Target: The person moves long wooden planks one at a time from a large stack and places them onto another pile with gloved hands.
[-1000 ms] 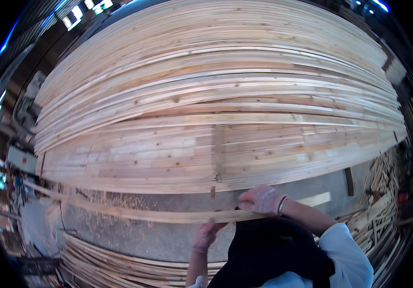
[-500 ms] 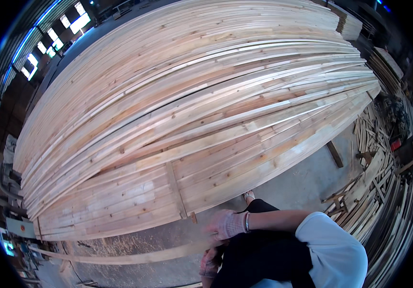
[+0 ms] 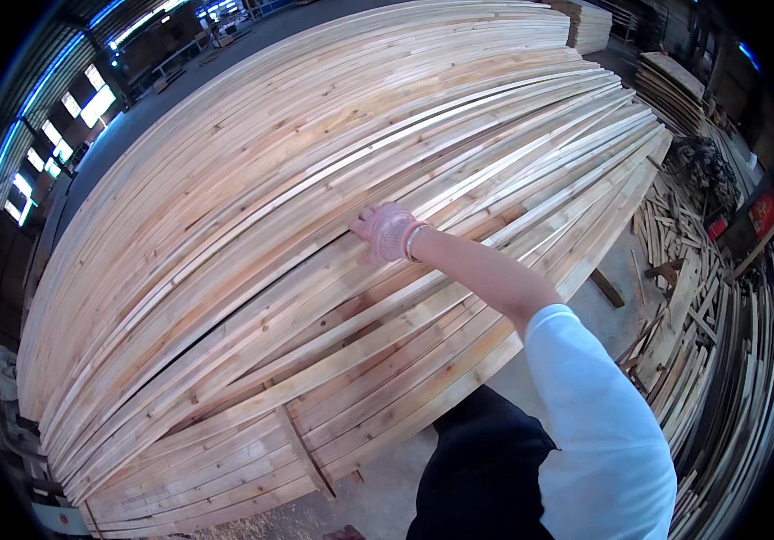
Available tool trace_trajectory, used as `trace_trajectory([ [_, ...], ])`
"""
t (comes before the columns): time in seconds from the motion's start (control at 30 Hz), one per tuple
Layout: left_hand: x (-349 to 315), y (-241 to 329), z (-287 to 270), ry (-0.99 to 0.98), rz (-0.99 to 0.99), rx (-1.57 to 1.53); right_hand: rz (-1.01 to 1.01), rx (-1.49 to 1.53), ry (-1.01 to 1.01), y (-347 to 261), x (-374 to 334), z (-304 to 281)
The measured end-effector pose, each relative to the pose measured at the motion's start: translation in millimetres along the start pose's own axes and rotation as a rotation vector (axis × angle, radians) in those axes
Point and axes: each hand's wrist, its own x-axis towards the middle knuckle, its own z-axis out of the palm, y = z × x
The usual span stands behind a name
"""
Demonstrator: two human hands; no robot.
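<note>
While the right hand [image 3: 390, 234] touches pale boards [image 3: 333, 162], its fingers' [image 3: 365, 221] grip is unclear | offcuts [image 3: 670, 216] litter grey floor [image 3: 387, 486] | bright windows [image 3: 97, 106] leftward

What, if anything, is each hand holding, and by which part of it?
It cannot be told: the right hand is over the long boards, partway along their length, its grip unclear; only a sliver of the left hand shows.

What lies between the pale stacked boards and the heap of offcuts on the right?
In the head view: grey floor, with a dark wooden piece jutting out from the stacked boards toward the offcuts.
</note>
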Motion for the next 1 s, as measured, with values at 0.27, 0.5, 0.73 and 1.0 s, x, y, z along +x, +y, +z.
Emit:
trace_trajectory([
  [0.27,-11.6,-67.5,-14.3,-0.009,-0.398,-0.923,-0.016,0.037,-0.071,-4.3,16.9,5.6],
  [0.5,16.8,-69.8,-25.2,0.051,-0.108,-0.223,0.062,-0.062,-0.139,-29.9,0.5,-24.2],
  [0.73,-23.5,-58.0,-21.6,0.201,-0.129,-0.307,-0.105,-0.276,-0.152,-65.9,-67.9,-27.2],
  [1.0,-19.7,-58.4,9.9,-0.318,-0.260,-0.114,-0.175,0.448,-0.366,-89.1,-218.7,3.1],
])
